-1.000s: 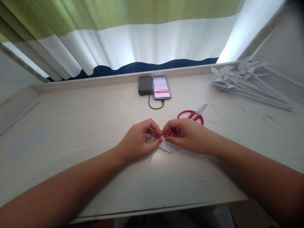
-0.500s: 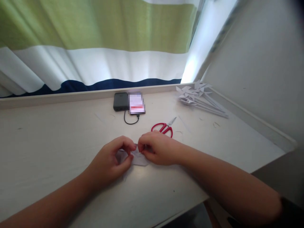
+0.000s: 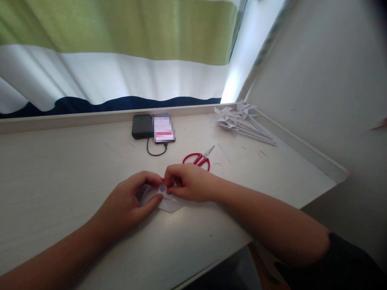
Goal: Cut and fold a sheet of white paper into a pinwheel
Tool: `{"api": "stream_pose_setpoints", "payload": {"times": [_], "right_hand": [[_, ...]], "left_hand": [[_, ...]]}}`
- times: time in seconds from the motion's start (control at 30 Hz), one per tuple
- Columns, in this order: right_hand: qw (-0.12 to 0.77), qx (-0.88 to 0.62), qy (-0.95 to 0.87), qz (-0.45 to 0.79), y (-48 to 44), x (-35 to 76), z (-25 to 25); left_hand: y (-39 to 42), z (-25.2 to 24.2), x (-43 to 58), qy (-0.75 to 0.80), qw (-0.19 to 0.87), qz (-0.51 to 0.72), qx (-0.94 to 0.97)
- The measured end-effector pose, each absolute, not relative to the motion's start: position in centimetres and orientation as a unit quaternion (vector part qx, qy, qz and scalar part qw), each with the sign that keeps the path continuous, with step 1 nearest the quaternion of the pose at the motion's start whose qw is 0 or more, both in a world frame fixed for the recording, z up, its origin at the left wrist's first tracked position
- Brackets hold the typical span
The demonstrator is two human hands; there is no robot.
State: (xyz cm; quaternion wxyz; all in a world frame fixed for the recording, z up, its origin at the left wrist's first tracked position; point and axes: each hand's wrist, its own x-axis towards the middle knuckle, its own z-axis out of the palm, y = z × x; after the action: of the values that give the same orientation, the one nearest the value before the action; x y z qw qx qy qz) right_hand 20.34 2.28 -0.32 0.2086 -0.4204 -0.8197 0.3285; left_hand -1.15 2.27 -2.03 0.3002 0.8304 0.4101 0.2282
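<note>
A folded piece of white paper (image 3: 171,206) lies on the table beneath both my hands. My left hand (image 3: 133,197) grips its left side, thumb in front and fingers behind. From the right, my right hand (image 3: 189,181) pinches a part of the same paper near its middle. The fingertips of the two hands almost meet, and much of the paper is hidden under them. Just behind my right hand lie scissors (image 3: 198,159) with red handles, their blades pointing away to the right.
Several white paper pinwheels (image 3: 232,117) on paper sticks lie at the back right. A dark power bank (image 3: 142,127) is cabled to a phone (image 3: 163,129) with a blurred screen. Thin paper scraps (image 3: 223,152) are scattered about. A raised rim (image 3: 90,121) borders the white table, with a curtain behind.
The view has shifted a little, so the table things appear further left. More of the paper's front edge shows, and its folds have changed between my fingers. Both hands keep hold of it.
</note>
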Motion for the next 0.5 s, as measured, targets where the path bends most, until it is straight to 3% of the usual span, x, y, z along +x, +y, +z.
{"api": "stream_pose_setpoints", "payload": {"times": [0.23,0.5], "right_hand": [[0.194,-0.449,-0.813,0.317,2.2,20.4,-0.6],[0.155,-0.465,-0.834,0.254,2.1,20.5,-0.3]], "left_hand": [[1.6,-1.4,-0.7,0.413,0.249,0.222,0.848],[3.3,-1.2,-1.7,0.41,0.289,0.205,0.84]]}}
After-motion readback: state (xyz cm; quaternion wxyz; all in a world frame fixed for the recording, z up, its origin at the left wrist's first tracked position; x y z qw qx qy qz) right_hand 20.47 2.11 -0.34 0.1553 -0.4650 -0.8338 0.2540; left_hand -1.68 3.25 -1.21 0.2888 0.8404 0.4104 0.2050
